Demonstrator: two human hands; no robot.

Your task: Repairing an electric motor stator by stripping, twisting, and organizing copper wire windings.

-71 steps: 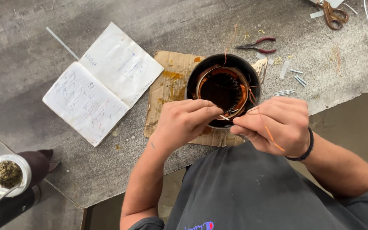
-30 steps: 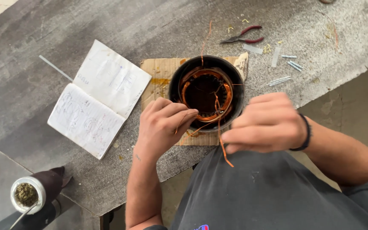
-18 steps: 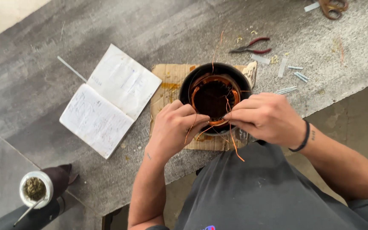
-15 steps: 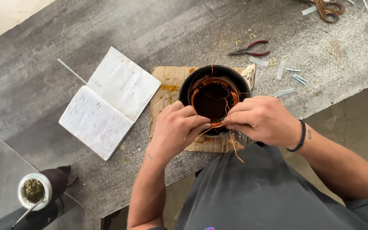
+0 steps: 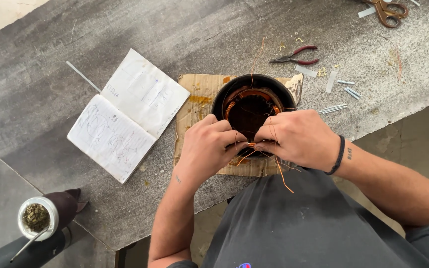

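At the far left, about eight o'clock from the work, we see a metal-rimmed cup of green herb (image 5: pixel 36 218) with a metal straw, parked well apart from the hands, likely so it stays out of the way. Nearer, at nine o'clock, an open notebook (image 5: pixel 127 113) lies flat with hand-drawn diagrams facing up, placed where we can glance at it while both hands are busy; a thin white strip (image 5: pixel 82 76) lies just beyond its upper corner.

Our left hand (image 5: pixel 205 149) has its fingertips pinched nearly closed on thin copper wire (image 5: pixel 248 145) at the near rim of the motor stator (image 5: pixel 253 101). Our right hand (image 5: pixel 299 139) meets it from three o'clock, fingers likewise curled tight on the same strands, so the wire is held taut between both hands; loose ends trail down toward the dark shirt. The stator, a black round housing with copper windings inside, sits on a stained piece of cardboard (image 5: pixel 194 106), presumably to cushion it and spare the bench.

At one o'clock lie red-handled pliers (image 5: pixel 294 55), within reach, then white insulating strips (image 5: pixel 331 82) and, at the top right, scissors (image 5: pixel 387 11).

Everything rests on a worn grey workbench (image 5: pixel 184 30), scuffed and flecked with wire clippings. Bare concrete floor (image 5: pixel 413 134) shows beyond its edge at right.
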